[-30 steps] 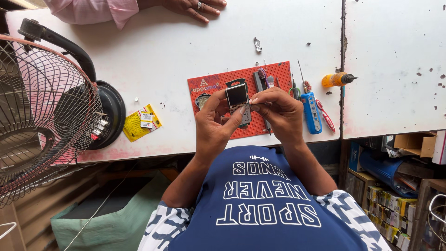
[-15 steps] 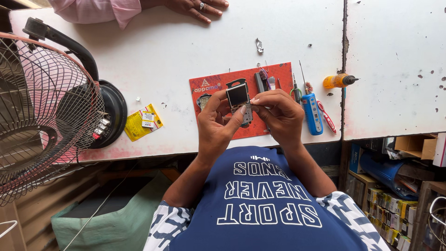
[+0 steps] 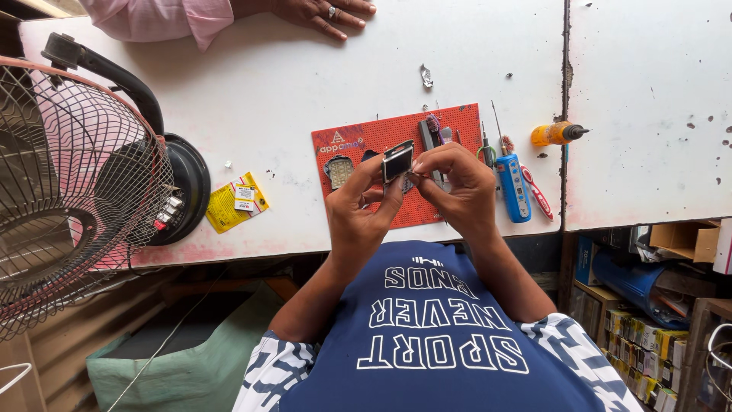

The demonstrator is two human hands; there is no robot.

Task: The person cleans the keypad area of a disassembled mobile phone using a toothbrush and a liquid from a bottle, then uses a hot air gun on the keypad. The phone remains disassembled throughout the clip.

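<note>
Both hands, left hand and right hand, pinch a small dark screen module mid-frame, above the red mat.

Small screen part over the work mat, screwdrivers just right, fan far left.
</note>
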